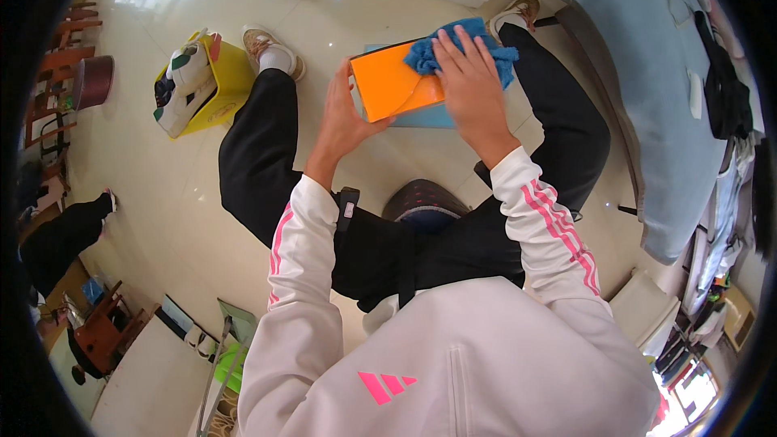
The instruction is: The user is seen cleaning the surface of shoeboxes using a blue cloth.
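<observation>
The left hand (344, 117) grips the orange box (396, 81) at its nine o'clock edge. The right hand (469, 81), fingers spread, presses a soft blue cloth (425, 53) on it. The box looks light and stiff.

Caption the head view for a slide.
Seated person's left hand steadies an orange box while right hand presses a blue cloth on it.

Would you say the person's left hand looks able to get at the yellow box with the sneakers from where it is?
Probably not freely: the left hand grips the orange box, and the yellow box sits beyond the left leg.
</observation>
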{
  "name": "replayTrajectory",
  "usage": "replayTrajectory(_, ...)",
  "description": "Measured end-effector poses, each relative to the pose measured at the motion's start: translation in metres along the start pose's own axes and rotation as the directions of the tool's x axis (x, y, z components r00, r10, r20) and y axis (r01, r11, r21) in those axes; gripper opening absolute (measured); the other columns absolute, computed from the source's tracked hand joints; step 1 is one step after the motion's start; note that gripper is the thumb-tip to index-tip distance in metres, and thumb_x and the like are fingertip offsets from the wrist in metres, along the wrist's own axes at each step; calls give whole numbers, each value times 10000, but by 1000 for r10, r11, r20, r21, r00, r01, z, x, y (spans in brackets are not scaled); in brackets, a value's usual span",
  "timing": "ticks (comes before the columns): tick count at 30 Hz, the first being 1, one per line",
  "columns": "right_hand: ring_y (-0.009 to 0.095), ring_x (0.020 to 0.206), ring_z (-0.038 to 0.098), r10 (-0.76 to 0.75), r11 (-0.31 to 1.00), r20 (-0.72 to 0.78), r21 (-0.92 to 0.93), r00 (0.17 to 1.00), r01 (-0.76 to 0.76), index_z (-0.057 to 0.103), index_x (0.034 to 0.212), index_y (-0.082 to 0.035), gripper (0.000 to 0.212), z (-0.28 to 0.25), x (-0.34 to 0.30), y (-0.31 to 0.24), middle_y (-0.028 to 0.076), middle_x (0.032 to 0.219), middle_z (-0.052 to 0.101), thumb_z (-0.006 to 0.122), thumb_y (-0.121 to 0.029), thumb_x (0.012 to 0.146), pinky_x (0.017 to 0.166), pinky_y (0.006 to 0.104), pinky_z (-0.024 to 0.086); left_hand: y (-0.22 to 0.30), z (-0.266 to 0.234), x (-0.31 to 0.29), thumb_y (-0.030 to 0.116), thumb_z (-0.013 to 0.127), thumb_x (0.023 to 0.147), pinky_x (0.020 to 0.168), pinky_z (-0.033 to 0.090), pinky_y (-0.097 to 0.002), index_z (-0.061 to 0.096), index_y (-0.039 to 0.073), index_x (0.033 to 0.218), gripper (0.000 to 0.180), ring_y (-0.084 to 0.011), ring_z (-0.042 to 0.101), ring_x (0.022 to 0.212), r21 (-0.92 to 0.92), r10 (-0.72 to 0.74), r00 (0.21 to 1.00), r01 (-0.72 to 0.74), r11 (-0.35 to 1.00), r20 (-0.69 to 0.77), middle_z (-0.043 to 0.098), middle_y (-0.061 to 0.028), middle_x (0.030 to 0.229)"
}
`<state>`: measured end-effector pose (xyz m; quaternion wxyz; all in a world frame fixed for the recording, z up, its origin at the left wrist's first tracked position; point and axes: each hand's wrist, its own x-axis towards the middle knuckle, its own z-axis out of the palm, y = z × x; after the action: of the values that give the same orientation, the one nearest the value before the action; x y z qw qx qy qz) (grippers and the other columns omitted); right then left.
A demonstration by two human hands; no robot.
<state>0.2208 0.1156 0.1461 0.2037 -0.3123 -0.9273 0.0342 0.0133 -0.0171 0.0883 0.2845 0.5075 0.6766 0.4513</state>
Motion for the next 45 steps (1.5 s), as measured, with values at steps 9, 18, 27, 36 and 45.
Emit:
replayTrajectory(9,335,1442,517,-149,967,19,210,989,142,649,1389,-23,483,24,36,-73,140,1481,625,643,-150,923,1243,470,344,-10,-3,-2,253,997,630,1158,427,-506,376,56,1561,1136,-409,457,1431,165,71,997,-76,983,38,478,-195,1548)
replayTrajectory(18,336,1469,483,-175,965,77,209,982,155,659,1398,-59,471,6,7,-38,120,1525,596,624,-115,931,1258,479,319,-12,-2,-6,274,1001,622,1134,445,-490,344,50,1593,1193,-389,494,1401,21,24,999,-23,1000,-21,508,-194,1514)
replayTrajectory(27,325,1468,489,-10,997,16,76,1000,9,651,1404,-54,465,17,1,-22,122,1526,597,584,-109,947,1250,485,328,5,2,-1,242,998,619,1131,444,-478,356,63,1582,1171,-383,484,1388,66,-25,1000,26,997,-18,506,-183,1496)
replayTrajectory(36,298,1445,513,-181,907,18,390,983,160,655,1396,-77,473,11,-3,-54,87,1522,602,598,-83,926,1237,476,353,-11,0,-8,234,1008,612,1142,429,-497,319,51,1602,1220,-417,470,1378,169,146,988,-154,974,58,470,-192,1515)
replayTrajectory(45,280,1449,509,81,991,-42,114,996,-76,660,1384,-78,440,-4,-18,15,92,1498,618,603,-82,948,1245,451,342,-6,4,-5,276,1018,632,1131,448,-473,260,-29,1617,1280,-368,483,1380,130,1,1000,1,992,-16,475,-226,1475)
